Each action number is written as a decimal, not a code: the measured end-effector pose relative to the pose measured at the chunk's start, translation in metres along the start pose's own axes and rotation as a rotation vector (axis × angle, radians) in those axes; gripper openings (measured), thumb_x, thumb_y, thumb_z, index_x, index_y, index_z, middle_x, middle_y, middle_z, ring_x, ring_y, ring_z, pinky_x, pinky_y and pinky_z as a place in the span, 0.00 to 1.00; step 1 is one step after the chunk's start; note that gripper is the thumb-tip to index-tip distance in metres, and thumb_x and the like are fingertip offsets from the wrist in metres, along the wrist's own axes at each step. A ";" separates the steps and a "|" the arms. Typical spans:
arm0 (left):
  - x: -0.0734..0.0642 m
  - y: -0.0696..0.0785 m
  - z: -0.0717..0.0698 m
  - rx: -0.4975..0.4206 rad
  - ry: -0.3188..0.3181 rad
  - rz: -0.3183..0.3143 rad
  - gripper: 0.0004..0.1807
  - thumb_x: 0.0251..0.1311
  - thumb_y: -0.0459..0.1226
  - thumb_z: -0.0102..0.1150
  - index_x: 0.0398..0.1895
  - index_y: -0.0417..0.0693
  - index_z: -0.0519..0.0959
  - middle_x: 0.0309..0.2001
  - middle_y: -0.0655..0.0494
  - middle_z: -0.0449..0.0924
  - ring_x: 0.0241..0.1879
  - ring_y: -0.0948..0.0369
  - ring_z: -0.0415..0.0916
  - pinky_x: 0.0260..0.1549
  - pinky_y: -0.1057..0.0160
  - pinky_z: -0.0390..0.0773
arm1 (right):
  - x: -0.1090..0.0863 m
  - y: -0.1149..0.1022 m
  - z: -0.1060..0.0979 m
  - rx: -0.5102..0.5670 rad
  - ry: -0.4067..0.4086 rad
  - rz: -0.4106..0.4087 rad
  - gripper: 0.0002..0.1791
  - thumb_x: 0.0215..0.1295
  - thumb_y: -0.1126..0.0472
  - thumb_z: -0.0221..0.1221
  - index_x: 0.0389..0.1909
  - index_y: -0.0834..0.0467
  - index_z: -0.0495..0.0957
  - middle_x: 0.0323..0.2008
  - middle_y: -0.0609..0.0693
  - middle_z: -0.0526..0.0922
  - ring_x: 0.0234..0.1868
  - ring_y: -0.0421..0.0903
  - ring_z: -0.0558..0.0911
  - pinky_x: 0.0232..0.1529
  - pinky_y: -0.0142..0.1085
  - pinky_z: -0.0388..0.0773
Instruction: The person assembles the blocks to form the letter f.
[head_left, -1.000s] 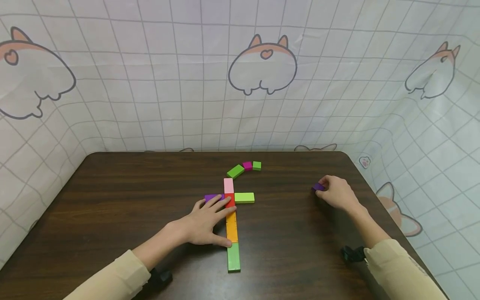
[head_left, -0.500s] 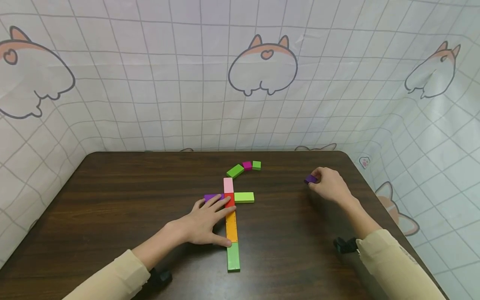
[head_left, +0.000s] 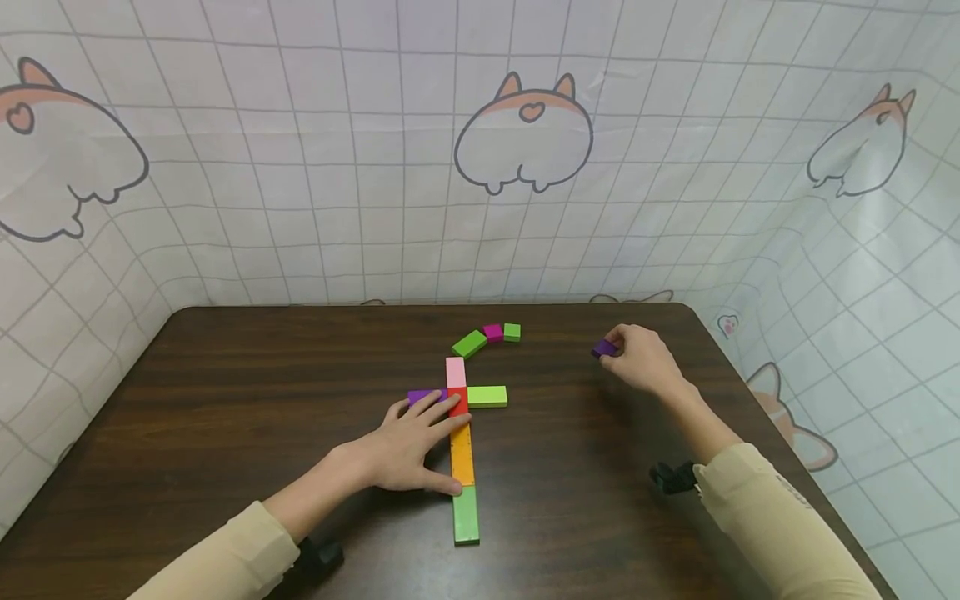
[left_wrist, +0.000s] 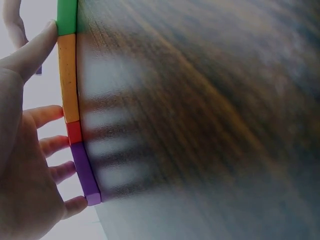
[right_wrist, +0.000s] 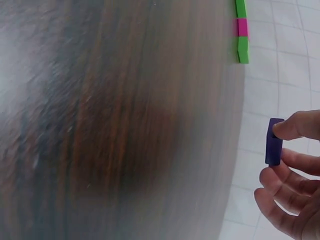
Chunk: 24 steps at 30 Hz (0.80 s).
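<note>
My left hand lies spread over the row of flat blocks, fingertips resting on the purple block, the red block and the orange block. Its thumb touches the join with the green block. My right hand pinches a small dark purple block between thumb and fingers, raised off the table at the right. A pink block continues the row upward, and a lime block juts right from the red one.
Beyond the pink block, a green block, a magenta block and a small green block form a bent line. The dark wooden table ends at a grid-patterned cloth behind and to the sides.
My right hand has carried the small purple block leftward and toward the back of the table, away from the right edge. The left hand and the laid blocks keep their places.
</note>
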<state>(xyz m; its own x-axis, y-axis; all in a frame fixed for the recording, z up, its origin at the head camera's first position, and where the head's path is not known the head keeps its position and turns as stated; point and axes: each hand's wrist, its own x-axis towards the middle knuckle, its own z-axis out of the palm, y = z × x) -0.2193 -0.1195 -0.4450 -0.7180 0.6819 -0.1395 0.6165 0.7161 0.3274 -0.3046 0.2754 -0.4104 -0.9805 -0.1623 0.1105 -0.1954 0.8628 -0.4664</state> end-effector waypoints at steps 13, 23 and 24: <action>0.000 -0.001 -0.002 -0.002 -0.003 0.010 0.54 0.57 0.71 0.60 0.82 0.58 0.57 0.82 0.51 0.47 0.80 0.44 0.39 0.68 0.28 0.43 | 0.017 -0.014 0.009 0.012 -0.012 -0.016 0.21 0.64 0.62 0.66 0.53 0.71 0.78 0.46 0.63 0.83 0.41 0.56 0.83 0.41 0.49 0.80; 0.000 -0.004 -0.002 -0.003 -0.001 0.014 0.54 0.56 0.71 0.60 0.82 0.58 0.57 0.82 0.50 0.47 0.80 0.44 0.39 0.68 0.28 0.43 | 0.031 -0.027 0.020 0.002 -0.018 -0.018 0.20 0.64 0.62 0.66 0.53 0.69 0.79 0.45 0.62 0.84 0.41 0.55 0.83 0.42 0.49 0.80; 0.001 -0.004 -0.002 -0.003 -0.001 0.016 0.54 0.56 0.71 0.60 0.82 0.58 0.57 0.82 0.50 0.47 0.80 0.44 0.39 0.68 0.28 0.43 | 0.032 -0.028 0.021 -0.003 -0.020 -0.018 0.20 0.64 0.61 0.66 0.53 0.69 0.79 0.45 0.61 0.83 0.41 0.55 0.83 0.42 0.49 0.80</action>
<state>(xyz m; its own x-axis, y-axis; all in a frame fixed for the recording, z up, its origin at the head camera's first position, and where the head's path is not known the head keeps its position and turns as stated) -0.2233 -0.1227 -0.4442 -0.7079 0.6932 -0.1350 0.6269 0.7049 0.3319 -0.3308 0.2355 -0.4122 -0.9771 -0.1874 0.1008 -0.2128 0.8610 -0.4620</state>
